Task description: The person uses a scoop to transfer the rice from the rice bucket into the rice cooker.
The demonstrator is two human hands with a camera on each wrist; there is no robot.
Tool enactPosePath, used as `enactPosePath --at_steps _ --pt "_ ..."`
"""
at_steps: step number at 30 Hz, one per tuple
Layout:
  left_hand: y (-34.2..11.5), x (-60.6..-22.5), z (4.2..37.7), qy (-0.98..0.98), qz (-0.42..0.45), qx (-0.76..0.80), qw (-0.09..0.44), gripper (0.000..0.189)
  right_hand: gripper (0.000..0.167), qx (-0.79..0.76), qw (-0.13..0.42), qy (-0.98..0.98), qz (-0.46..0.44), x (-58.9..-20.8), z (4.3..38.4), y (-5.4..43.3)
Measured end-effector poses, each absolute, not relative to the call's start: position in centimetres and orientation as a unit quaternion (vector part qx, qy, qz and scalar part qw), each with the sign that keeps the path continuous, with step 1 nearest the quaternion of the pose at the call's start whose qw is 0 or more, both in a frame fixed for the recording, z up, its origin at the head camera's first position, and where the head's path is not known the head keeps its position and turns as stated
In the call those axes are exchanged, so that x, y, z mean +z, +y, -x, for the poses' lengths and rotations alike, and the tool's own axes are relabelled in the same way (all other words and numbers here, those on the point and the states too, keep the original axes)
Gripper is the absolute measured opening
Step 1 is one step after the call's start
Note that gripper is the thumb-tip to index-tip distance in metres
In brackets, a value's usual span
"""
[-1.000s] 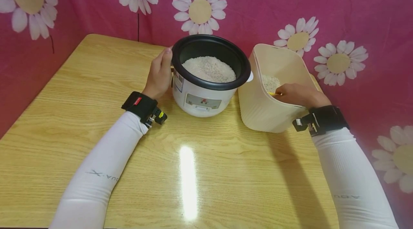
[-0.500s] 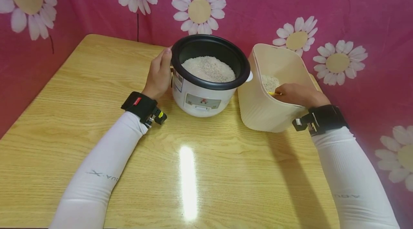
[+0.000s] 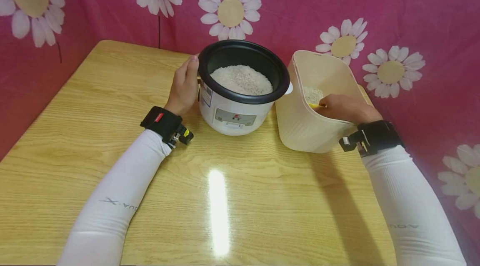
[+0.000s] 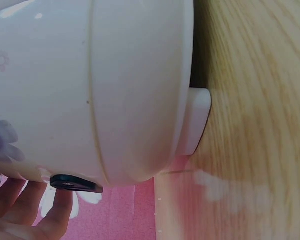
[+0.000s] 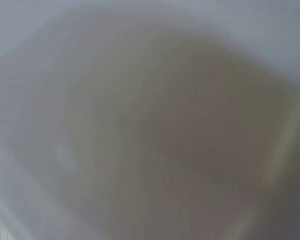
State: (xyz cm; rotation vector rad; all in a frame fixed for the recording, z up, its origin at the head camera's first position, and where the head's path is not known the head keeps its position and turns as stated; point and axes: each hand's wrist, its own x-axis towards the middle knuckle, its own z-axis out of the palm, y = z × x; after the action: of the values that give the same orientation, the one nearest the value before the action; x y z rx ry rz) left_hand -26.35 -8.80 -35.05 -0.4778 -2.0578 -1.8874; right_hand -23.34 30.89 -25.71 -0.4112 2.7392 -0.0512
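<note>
My left hand [image 3: 182, 87] holds the left side of a white rice cooker [image 3: 236, 117], its thumb up at the black rim. Heaped white rice [image 3: 241, 79] lies in the black inner pot. In the left wrist view, bent fingers [image 4: 57, 212] press the cooker's wall [image 4: 130, 90] by a dark side fitting [image 4: 75, 183]. My right hand [image 3: 343, 108] reaches into a cream bin [image 3: 309, 130] holding more rice [image 3: 312, 94]. It pinches a yellow thing [image 3: 313, 105], of which only a sliver shows; its kind I cannot tell. The right wrist view is blurred.
Cooker and bin stand side by side on a wooden table [image 3: 180, 199]. Close behind and at both sides hangs a pink curtain [image 3: 285, 3] with daisies. A wrist camera [image 3: 183, 135] sits beside the cooker; another [image 3: 350, 143] is in front of the bin.
The right hand and the yellow thing have shifted slightly down and left inside the bin. The left hand stays on the cooker; the whole view drifts a little.
</note>
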Motion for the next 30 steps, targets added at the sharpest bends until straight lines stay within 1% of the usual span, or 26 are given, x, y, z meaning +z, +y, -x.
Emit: enactPosePath --at_steps 5,15,21,30 --pt "-8.77 -35.05 26.42 -0.714 0.168 -0.662 0.155 0.05 0.041 -0.022 0.185 0.977 0.102 -25.52 23.32 30.79" --pt "-8.83 -34.94 26.33 -0.719 0.165 -0.659 0.147 0.051 0.043 -0.027 0.18 0.979 0.087 -25.5 23.38 30.7" --pt "-8.96 -34.7 26.27 -0.721 0.159 -0.659 0.143 0.052 0.041 -0.033 0.171 0.982 0.08 -25.45 23.43 30.67" --pt "-8.87 -34.86 26.17 -0.723 0.152 -0.659 0.14 0.052 0.035 -0.038 0.148 0.983 0.104 -25.6 23.23 30.85"
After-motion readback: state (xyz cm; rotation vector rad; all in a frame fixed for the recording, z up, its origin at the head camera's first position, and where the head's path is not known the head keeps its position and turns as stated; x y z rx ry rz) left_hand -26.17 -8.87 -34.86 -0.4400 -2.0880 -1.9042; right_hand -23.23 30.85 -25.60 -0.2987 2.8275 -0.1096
